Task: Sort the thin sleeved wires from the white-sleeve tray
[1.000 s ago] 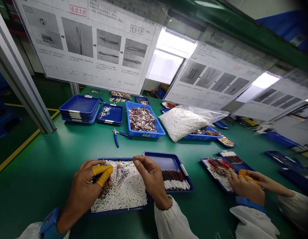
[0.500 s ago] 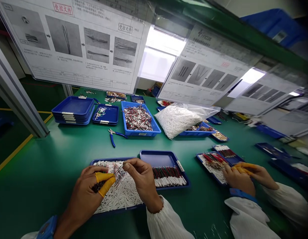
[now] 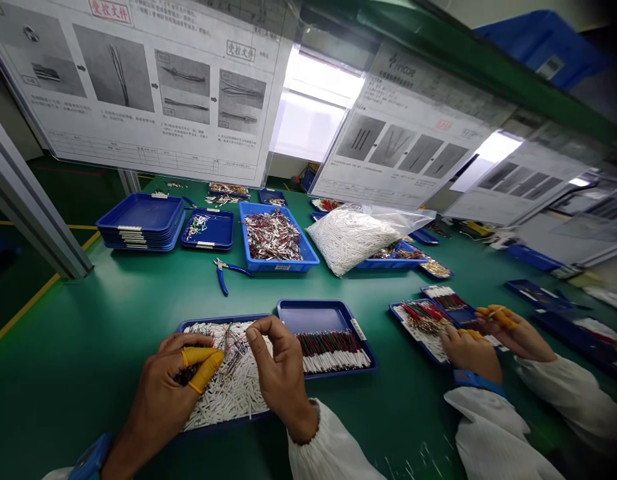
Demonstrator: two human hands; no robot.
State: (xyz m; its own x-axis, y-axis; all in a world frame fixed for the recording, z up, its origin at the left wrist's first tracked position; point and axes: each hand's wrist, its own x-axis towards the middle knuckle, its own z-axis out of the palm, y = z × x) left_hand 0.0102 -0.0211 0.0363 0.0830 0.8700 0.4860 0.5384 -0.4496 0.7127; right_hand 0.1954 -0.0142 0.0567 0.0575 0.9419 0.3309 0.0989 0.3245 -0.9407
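Observation:
My left hand [image 3: 171, 387], with yellow finger cots on thumb and forefinger, is closed on a bundle of thin red and green wires [image 3: 233, 347] over a blue tray [image 3: 223, 321] full of white sleeves [image 3: 228, 397]. My right hand [image 3: 278, 373] pinches at the wire ends right beside it; what its fingertips hold is too small to name. To the right, a second blue tray [image 3: 318, 313] holds a neat row of sleeved wires [image 3: 333, 350].
Blue pliers [image 3: 223, 270] lie behind the trays. Further back stand stacked blue trays [image 3: 138, 223], a bin of red and green wires [image 3: 273, 237] and a bag of white sleeves [image 3: 353, 237]. A co-worker's hands [image 3: 483, 340] work over trays at right. Instruction sheets [image 3: 153, 87] hang overhead.
My two hands have drawn closer together over the sleeve tray, the right curling into a pinch at the wire ends. The co-worker's hands have separated. My view shifted slightly.

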